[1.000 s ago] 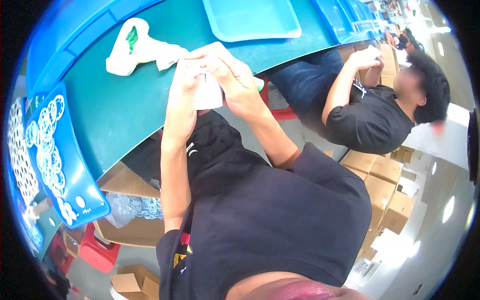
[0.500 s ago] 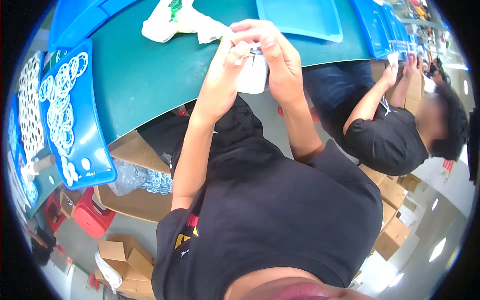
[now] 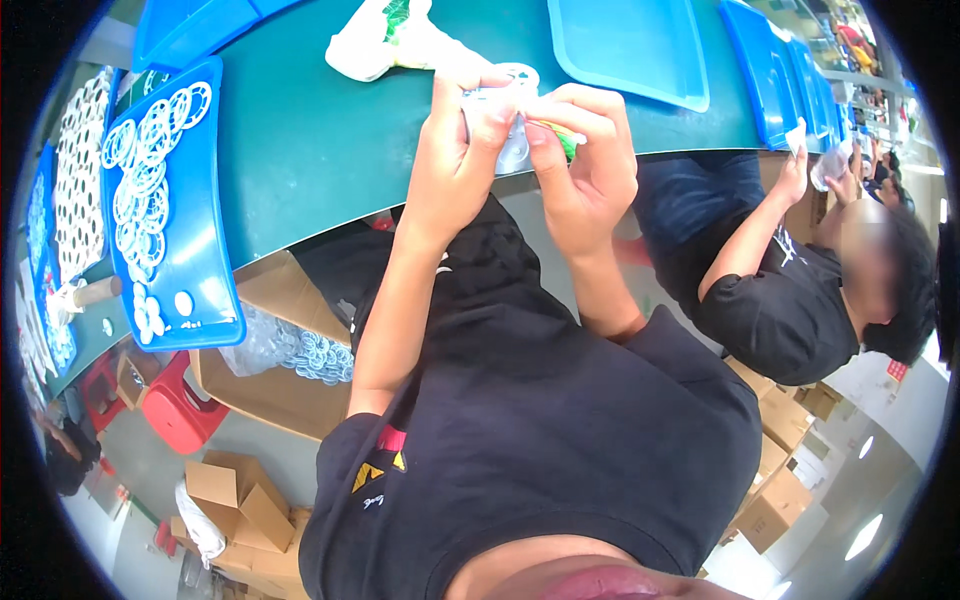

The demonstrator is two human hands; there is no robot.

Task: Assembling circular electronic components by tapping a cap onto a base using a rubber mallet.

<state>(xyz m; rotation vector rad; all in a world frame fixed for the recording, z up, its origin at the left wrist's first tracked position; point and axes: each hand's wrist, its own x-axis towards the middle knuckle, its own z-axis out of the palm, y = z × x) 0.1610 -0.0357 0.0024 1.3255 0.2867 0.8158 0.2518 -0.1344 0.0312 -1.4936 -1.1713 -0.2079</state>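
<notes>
Above the near edge of the green table, my two hands are close together. My left hand [image 3: 455, 150] is closed around a white plastic part [image 3: 514, 152], with thumb and fingers gripping its side. A white rim with openings [image 3: 520, 74] shows past the fingertips; whether it belongs to the same part I cannot tell. My right hand [image 3: 590, 155] pinches at the part's right side, and a small green and orange-edged piece [image 3: 568, 143] shows between its fingers. Fingers hide much of both. Just beyond lies a crumpled white and green plastic bag [image 3: 385, 45].
A blue tray [image 3: 205, 270] at the left holds several white openwork rings [image 3: 150, 178]. A light-blue tray [image 3: 630, 55] lies beyond my right hand. A co-worker in black [image 3: 790, 280] works at the right. Below the table stands an open carton [image 3: 270, 400] near a red stool [image 3: 185, 405].
My right hand has turned and drawn slightly right, its fingers now pinching. The white part has tilted, and a green piece has come into sight. The view has shifted a little.
</notes>
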